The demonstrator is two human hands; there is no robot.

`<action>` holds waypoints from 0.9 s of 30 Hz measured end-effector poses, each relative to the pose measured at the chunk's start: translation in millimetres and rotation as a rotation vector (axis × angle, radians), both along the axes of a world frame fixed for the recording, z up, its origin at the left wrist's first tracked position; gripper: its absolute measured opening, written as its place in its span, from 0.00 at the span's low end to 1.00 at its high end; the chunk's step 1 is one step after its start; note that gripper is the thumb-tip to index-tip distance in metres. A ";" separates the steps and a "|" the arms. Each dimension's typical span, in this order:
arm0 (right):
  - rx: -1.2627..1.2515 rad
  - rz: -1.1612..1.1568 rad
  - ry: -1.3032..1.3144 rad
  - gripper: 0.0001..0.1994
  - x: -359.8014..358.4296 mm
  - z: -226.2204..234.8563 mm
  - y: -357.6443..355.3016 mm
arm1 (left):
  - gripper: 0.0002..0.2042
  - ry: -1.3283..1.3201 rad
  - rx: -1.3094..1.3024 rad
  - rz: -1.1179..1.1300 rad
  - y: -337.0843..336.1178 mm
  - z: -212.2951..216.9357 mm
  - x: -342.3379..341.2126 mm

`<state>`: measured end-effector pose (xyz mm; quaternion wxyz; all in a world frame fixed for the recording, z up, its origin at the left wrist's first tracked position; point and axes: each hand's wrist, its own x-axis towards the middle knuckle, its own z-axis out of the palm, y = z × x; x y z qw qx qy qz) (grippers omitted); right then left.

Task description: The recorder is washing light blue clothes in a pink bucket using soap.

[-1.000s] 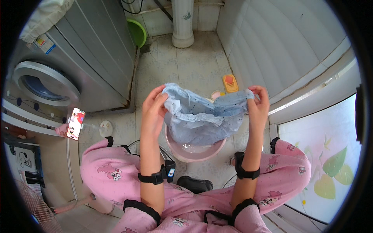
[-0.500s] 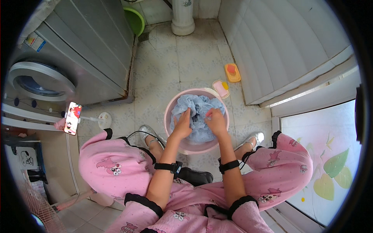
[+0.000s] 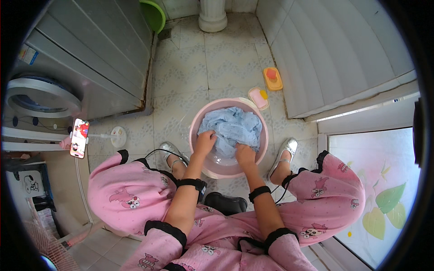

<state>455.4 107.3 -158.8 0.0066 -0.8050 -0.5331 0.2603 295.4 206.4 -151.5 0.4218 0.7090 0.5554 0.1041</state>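
Observation:
A pink basin (image 3: 195, 118) stands on the floor between my feet, with a little water showing at its near side. Inside lies a bunched light-blue cloth or garment (image 3: 233, 126) that looks wet; its kind is hard to make out. My left hand (image 3: 205, 142) is closed on the cloth's left edge, fingers curled in. Nearer to me, my right hand (image 3: 245, 154) is closed on the cloth's near edge, knuckles up. Some fingertips of both hands are hidden.
Just beyond the basin lies a soap dish with pink soap (image 3: 258, 98); an orange dish with a brush (image 3: 272, 79) is farther off. A phone on a stand (image 3: 80, 137) is at left, by a grey washing machine (image 3: 104, 58). A green basin (image 3: 153, 16) leans behind it.
Both hands have drawn back toward me, from atop the cloth to its near and left edges. The cloth is spread differently, and water now shows at the basin's near side.

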 end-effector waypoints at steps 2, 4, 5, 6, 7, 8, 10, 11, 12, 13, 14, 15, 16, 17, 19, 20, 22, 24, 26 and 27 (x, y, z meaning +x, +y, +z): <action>-0.031 -0.068 0.123 0.14 9.7 16.5 9.3 | 0.09 -0.120 -0.047 0.102 5.4 11.0 0.8; 0.282 -0.093 0.303 0.14 15.5 33.4 22.8 | 0.10 -0.292 0.200 0.296 12.6 19.7 1.7; 0.282 -0.090 0.304 0.14 16.2 39.5 30.0 | 0.10 -0.291 0.201 0.299 15.2 25.5 3.3; 0.496 -0.121 0.385 0.12 19.4 43.9 34.9 | 0.11 -0.358 0.232 0.355 17.2 41.0 11.7; 0.713 -0.144 0.471 0.10 17.9 51.7 41.3 | 0.13 -0.420 0.267 0.417 19.0 53.8 14.7; 0.712 -0.146 0.472 0.10 16.9 60.0 46.7 | 0.13 -0.418 0.267 0.416 20.9 64.7 16.5; 0.713 -0.255 0.600 0.07 8.7 87.0 57.7 | 0.15 -0.322 0.475 0.209 23.1 82.2 13.4; 0.712 -0.256 0.601 0.07 5.7 98.4 59.8 | 0.15 -0.321 0.475 0.208 21.3 90.0 13.4; 0.723 -0.243 0.634 0.06 3.9 110.9 62.1 | 0.15 -0.394 0.293 0.019 20.1 99.6 15.1; 0.731 -0.228 0.669 0.05 1.7 121.8 63.7 | 0.16 -0.460 0.109 -0.166 18.2 107.6 15.6; 0.732 -0.226 0.671 0.05 0.4 132.5 64.3 | 0.16 -0.459 0.111 -0.164 15.0 115.4 16.9; 0.734 -0.251 0.733 0.04 -1.3 144.3 64.1 | 0.15 -0.430 0.173 -0.118 10.4 124.3 17.6; 0.731 -0.276 0.796 0.03 -4.3 154.6 63.9 | 0.14 -0.398 0.234 -0.070 7.2 127.5 15.1; 0.729 -0.273 0.800 0.03 -6.0 166.9 64.1 | 0.14 -0.396 0.235 -0.065 7.6 127.0 10.2; 0.745 -0.326 0.901 0.03 -2.1 187.4 62.9 | 0.11 -0.392 0.297 0.013 11.0 127.7 3.1; 0.744 -0.323 0.900 0.03 0.5 187.6 61.4 | 0.11 -0.394 0.297 0.015 11.0 128.0 0.1; 0.758 -0.388 0.975 0.02 10.8 186.1 60.2 | 0.10 -0.399 0.424 0.015 13.2 139.5 -0.9; 0.741 -0.404 0.969 0.03 26.6 188.9 58.4 | 0.10 -0.434 0.437 0.048 12.5 162.6 4.5; 0.716 -0.426 0.966 0.03 36.8 184.7 55.9 | 0.11 -0.462 0.442 0.082 8.8 181.6 10.2; 0.726 -0.411 0.888 0.03 41.0 181.9 58.4 | 0.11 -0.494 0.510 0.038 9.5 186.8 14.9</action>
